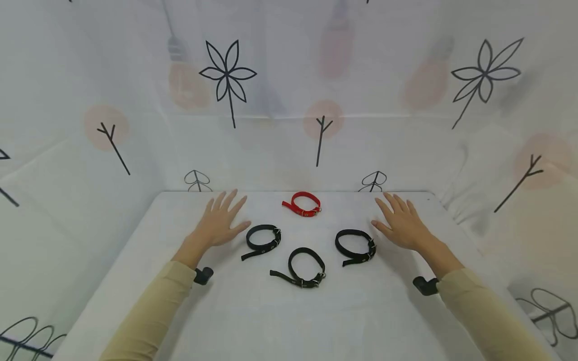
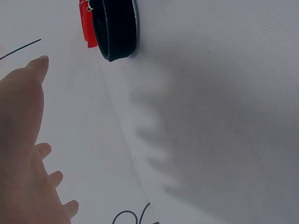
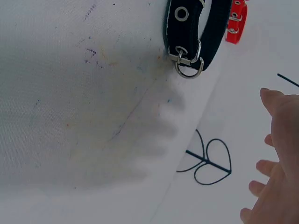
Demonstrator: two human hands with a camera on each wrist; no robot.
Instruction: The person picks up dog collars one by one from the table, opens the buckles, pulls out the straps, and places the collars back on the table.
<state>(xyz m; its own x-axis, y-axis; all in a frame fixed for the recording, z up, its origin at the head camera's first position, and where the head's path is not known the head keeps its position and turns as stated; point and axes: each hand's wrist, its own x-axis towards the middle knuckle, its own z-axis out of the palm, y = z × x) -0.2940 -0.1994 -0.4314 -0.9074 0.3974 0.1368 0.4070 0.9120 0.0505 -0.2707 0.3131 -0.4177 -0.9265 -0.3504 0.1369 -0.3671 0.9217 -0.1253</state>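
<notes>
Buckled collars lie in loops on a white table: a red collar [image 1: 305, 213] at the back, a black collar [image 1: 263, 247] on the left, another black collar [image 1: 302, 283] nearest the front, and a third black collar [image 1: 356, 256] on the right. My left hand [image 1: 218, 223], fingers spread, hovers beside the left black collar and holds nothing. On the other side my right hand [image 1: 401, 223] is likewise spread and bare, up and to the right of the right black collar. Metal eyelets and a D-ring show on that collar [image 3: 181, 28] in the right wrist view.
The white table [image 1: 271, 326] ends at a back edge against a pale cloth [image 1: 271, 150] printed with line-drawn flowers and twigs. Cloth also hangs on both sides. Dark wrist cameras [image 1: 204, 276] sit at both cuffs. Faint coloured specks mark the tabletop in the right wrist view.
</notes>
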